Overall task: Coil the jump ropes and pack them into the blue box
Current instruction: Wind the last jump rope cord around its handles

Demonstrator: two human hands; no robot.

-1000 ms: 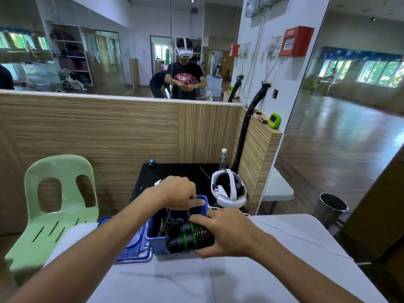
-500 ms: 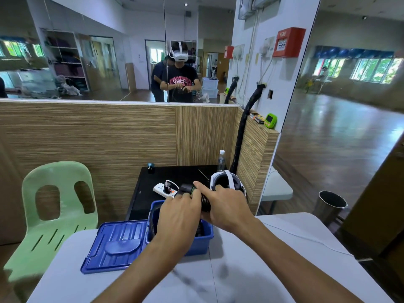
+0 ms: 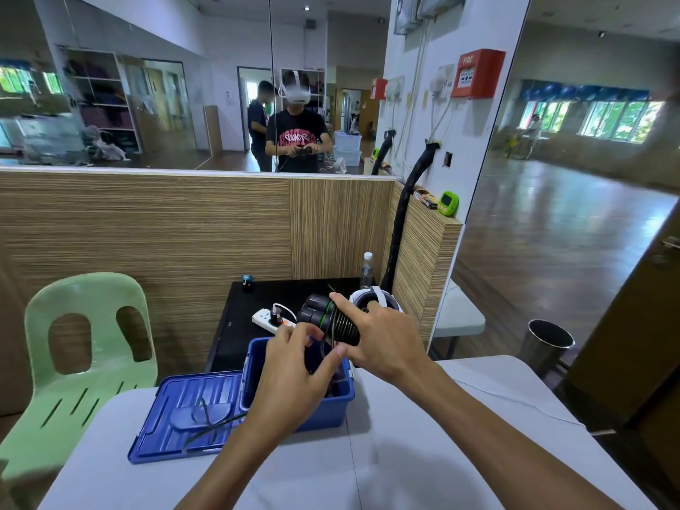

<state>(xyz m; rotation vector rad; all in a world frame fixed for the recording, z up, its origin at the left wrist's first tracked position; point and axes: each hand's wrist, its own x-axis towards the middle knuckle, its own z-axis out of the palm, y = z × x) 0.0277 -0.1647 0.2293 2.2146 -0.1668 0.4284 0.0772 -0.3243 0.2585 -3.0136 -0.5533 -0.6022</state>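
Right now the right hand (image 3: 382,344) is gripping the two black jump rope handles (image 3: 331,318) side by side, its fingers curled over their ribbed grips and its thumb pressing from below, and it is holding them in the air just above the far right corner of the blue box (image 3: 323,410). Green rings are showing near the handle ends, which are pointing left and away from the camera. The left hand (image 3: 294,377) is hovering over the open box with its fingers bent, and its thumb and fingertips are reaching up toward a thin rope strand (image 3: 333,334) hanging from the handles; whether it is actually pinching that strand I cannot tell. Dark coiled rope seems to be lying inside the box, mostly hidden by the left hand. The box is sitting on the pale grey surface (image 3: 386,454), and its blue lid (image 3: 184,414) is lying flat just beside it on the left, touching it, with a thin dark cord trailing across it. Beyond the box, a white headset (image 3: 382,298), a power strip (image 3: 270,320) and a water bottle (image 3: 366,270) are resting on a black side table (image 3: 239,325). A green plastic chair (image 3: 81,362) is standing at the left.
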